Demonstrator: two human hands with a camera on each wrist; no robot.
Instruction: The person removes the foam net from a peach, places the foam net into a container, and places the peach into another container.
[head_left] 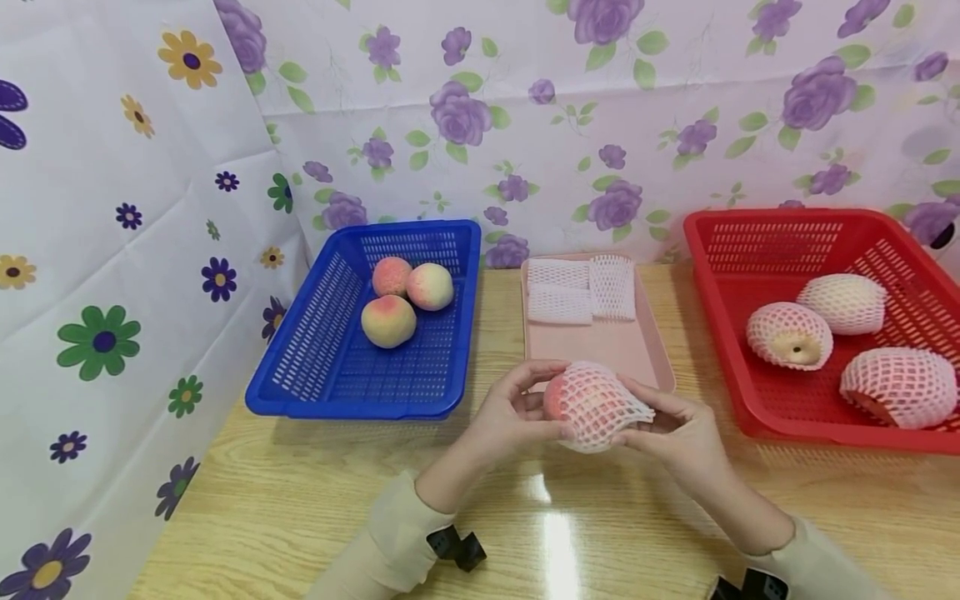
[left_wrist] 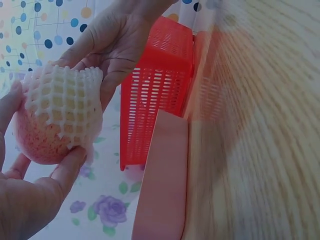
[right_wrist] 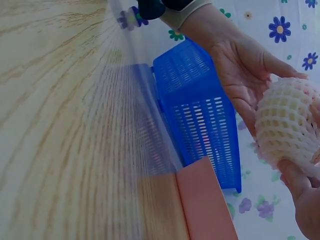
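Note:
A peach [head_left: 553, 398] sits inside a white foam net sleeve [head_left: 600, 410] that covers most of it, above the table in front of me. Its pink end shows bare on the left, and the mesh narrows to a loose end at the right. My left hand [head_left: 517, 410] grips the peach from the left, thumb below and fingers behind. From the right, my right hand [head_left: 681, 432] holds the net near its narrowed end. The left wrist view shows the net [left_wrist: 65, 95] over the upper part, with speckled pink skin [left_wrist: 42, 135] beneath.
At the left, a blue basket [head_left: 352, 410] holds 3 bare peaches [head_left: 388, 322]. Flat foam nets [head_left: 559, 292] lie in a pink tray [head_left: 600, 350] behind my hands. A red basket [head_left: 750, 421] at the right contains 3 netted fruits [head_left: 900, 387]. Flowered cloth [head_left: 525, 125] hangs behind.

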